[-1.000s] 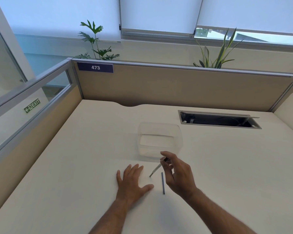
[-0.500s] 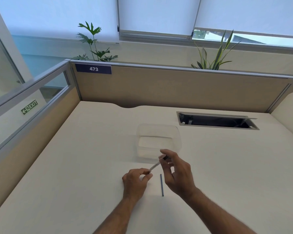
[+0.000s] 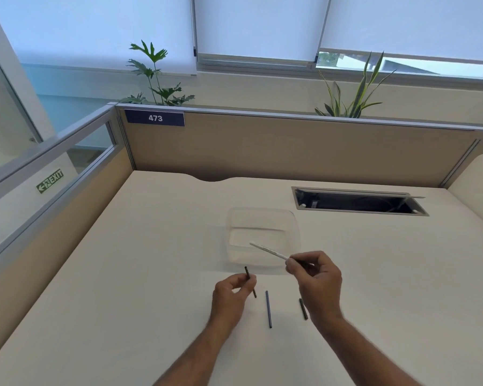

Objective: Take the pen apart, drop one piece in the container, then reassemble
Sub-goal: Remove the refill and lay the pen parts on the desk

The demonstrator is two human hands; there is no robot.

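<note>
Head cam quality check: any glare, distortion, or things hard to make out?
Head view: wide-angle bends the partition top; the clear plastic container nearly vanishes against the cream desk; light is soft, shadows faint; the thin white pen tube in the right hand stays sharp.

Setting: an office cubicle. You sit at a cream desk [image 3: 140, 274] fenced by tan partitions [image 3: 290, 146] with grey rails. A blue tag [image 3: 154, 118] on the partition reads 473. A cable hatch [image 3: 357, 202] is cut into the desk. A green EXIT sign [image 3: 50, 180] sits at your left. Roller blinds [image 3: 257, 23] cover the windows; two plants [image 3: 154, 76] stand behind the partition.
</note>
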